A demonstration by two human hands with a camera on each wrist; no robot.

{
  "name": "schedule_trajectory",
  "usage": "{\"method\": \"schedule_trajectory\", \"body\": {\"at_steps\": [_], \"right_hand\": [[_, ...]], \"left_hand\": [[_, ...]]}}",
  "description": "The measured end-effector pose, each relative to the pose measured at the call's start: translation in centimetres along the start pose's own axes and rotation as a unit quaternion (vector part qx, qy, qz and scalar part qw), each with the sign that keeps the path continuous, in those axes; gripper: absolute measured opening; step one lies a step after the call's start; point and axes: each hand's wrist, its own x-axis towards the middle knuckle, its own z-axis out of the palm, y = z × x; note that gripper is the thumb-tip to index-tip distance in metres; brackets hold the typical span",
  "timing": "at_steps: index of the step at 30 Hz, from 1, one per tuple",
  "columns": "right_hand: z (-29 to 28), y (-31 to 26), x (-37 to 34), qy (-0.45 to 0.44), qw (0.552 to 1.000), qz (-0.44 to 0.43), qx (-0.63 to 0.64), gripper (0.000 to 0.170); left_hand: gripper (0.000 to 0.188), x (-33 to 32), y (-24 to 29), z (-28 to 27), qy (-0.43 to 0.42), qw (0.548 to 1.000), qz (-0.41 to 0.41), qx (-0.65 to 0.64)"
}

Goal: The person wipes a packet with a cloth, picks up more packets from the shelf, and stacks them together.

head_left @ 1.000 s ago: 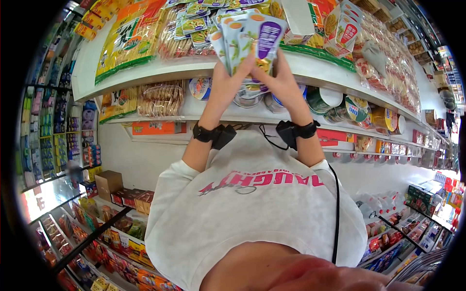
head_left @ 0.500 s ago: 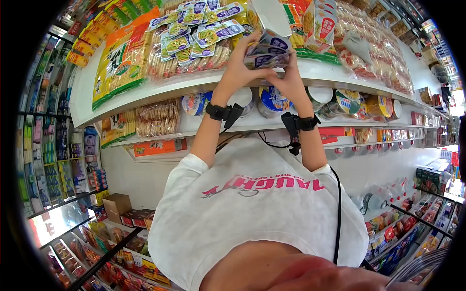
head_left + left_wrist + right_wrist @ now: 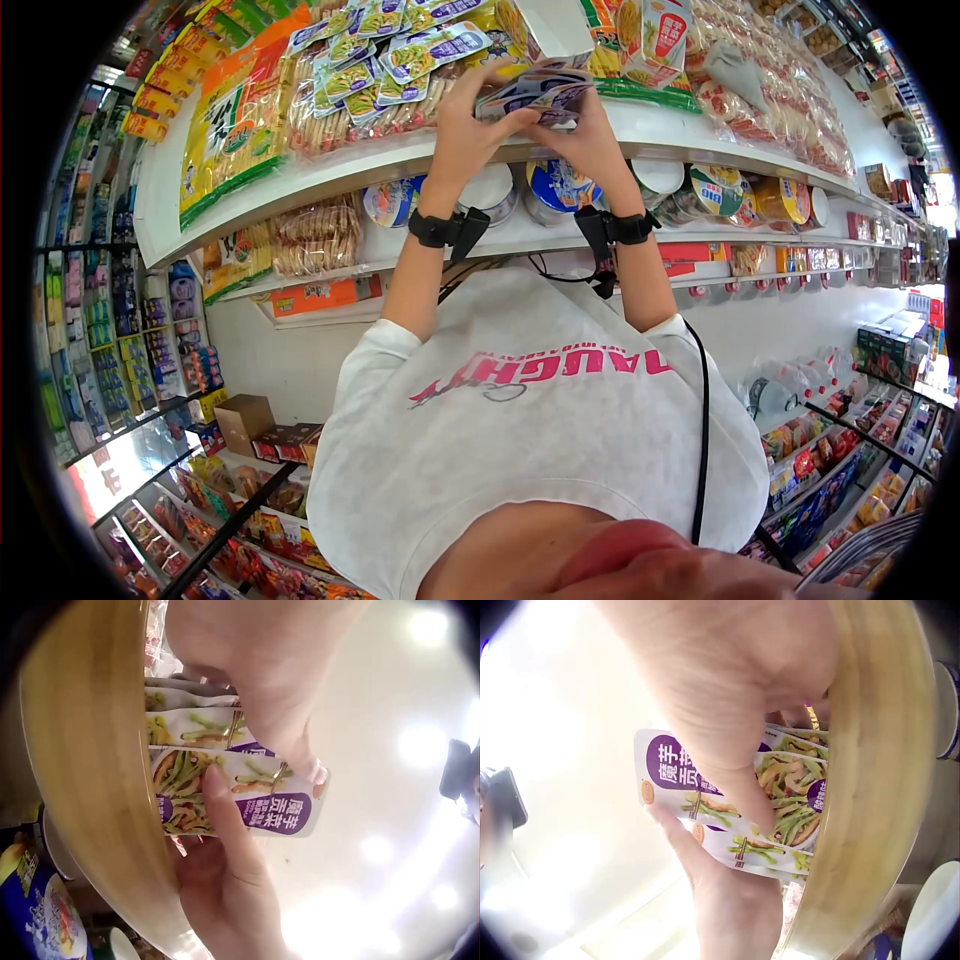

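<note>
Fingers [image 3: 225, 802] of our left hand [image 3: 465, 132] and right hand [image 3: 594, 142] are gripping food pouches [image 3: 535, 93]; only wrist views are showing their fronts clearly, unlike before.

The head view looks steeply down over the shirt [image 3: 540, 410] and forward to the shelf [image 3: 330, 182], wide and farthest off. Both wrist views look up from close by, past the fingers [image 3: 240, 844] towards the ceiling [image 3: 375, 787], rolled opposite ways. All three share the packets [image 3: 540, 92].
</note>
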Motion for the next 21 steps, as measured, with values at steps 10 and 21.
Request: {"method": "schedule_trajectory", "body": {"at_steps": [10, 21], "right_hand": [[0.0, -3.4, 0.3, -0.025, 0.999, -0.038, 0.030, 0.116], [0.2, -0.5, 0.2, -0.018, 0.992, -0.024, -0.119, 0.096]], "left_hand": [[0.086, 0.5, 0.3, 2.8, -0.008, 0.992, 0.009, -0.123], [0.118, 0.9, 2.4, 0.5, -0.082, 0.979, -0.109, -0.150]]}}
